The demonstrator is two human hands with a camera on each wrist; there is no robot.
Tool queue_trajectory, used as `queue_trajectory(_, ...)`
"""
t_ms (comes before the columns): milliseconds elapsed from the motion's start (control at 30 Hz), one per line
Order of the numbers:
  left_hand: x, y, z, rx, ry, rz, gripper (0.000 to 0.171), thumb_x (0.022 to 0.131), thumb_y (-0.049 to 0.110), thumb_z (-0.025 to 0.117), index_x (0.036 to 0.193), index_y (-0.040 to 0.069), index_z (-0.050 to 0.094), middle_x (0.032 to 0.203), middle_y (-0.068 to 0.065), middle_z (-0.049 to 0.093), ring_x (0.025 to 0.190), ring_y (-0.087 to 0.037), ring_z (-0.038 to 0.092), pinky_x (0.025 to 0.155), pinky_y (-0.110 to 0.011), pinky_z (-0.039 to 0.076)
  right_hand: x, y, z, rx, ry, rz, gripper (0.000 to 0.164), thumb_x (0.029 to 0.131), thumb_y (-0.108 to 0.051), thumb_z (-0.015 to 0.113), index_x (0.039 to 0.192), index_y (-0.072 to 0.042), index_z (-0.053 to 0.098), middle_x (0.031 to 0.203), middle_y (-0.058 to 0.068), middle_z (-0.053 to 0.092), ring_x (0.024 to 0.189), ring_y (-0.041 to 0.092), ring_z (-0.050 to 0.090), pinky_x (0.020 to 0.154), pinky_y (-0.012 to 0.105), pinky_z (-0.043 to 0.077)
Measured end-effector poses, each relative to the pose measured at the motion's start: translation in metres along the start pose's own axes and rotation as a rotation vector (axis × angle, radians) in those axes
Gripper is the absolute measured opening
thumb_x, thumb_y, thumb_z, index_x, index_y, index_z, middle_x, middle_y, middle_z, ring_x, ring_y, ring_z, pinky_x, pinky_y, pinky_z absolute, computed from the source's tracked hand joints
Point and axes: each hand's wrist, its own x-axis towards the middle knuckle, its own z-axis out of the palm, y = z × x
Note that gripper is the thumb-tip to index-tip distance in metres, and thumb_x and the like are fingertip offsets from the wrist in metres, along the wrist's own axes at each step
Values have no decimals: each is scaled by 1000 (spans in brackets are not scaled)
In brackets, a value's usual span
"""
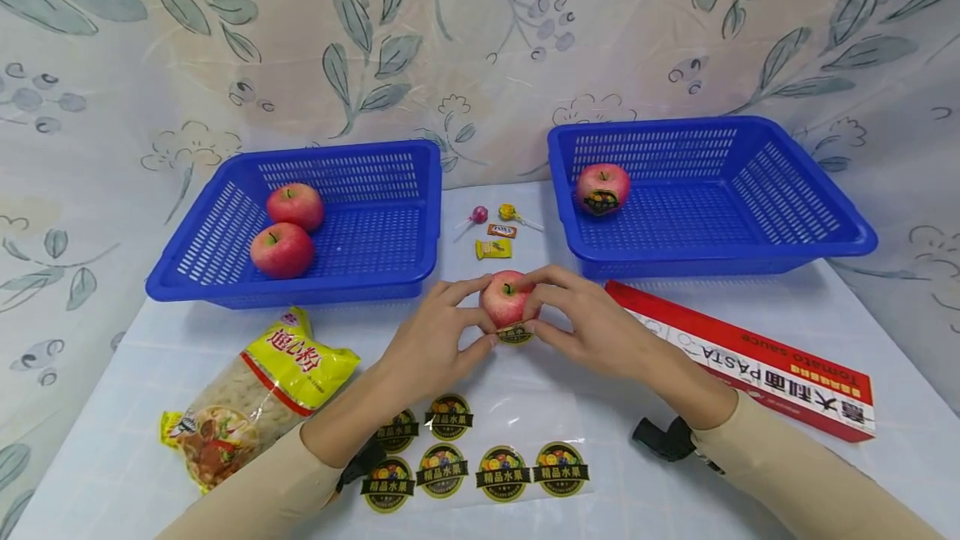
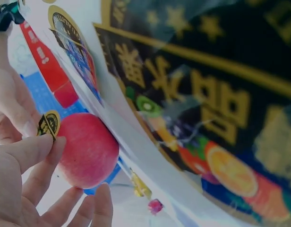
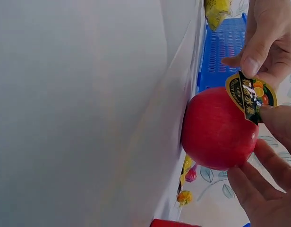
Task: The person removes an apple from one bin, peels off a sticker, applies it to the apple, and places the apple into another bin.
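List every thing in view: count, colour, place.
Baskets: two, blue, back
Apples: four, reddish, two in left basket, one right, one mid-table
Stickers: eight visible, black-gold, six on sheet, two at apples
Lollipops: two, pink, yellow, between baskets
Sweets: two, orange, yellow, near lollipops
Pasta bag: one, yellow, left
Pasta box: one, red-white, right
Tablecloth: one, white, beneath
Backdrop: one, pale, behind
Wrist devices: two, black, wrists
Left hand, right hand: one each, beige-sleeved, mid-table

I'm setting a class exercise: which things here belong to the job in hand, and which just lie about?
Likely the job:
- held apple and its label
- label sheet
- two other apples
- labelled apple
- left basket, right basket

Seemingly lying about:
- pasta bag
- pasta box
- lollipops
- wrapped sweets
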Motion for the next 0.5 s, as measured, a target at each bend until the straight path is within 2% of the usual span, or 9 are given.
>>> queue_trajectory(167,4,-2,1,13,-1,20,8,93,22,75,87,22,80,149,-4,57,120,-28,56,96,-41,51,1,4,1,5,12,-21,17,91,-9,78,92,-21,66,128,2,65,120,19,63,99,42,54)
queue_trajectory(500,9,-4,1,35,17,9,10,91,19,74,83,22,80,142,-2,62,113,-24,58,91,-38,52,4,8,3,-12,32,-19,16,90,-9,78,90,-19,66,124,1,67,117,18,65,97,41,55)
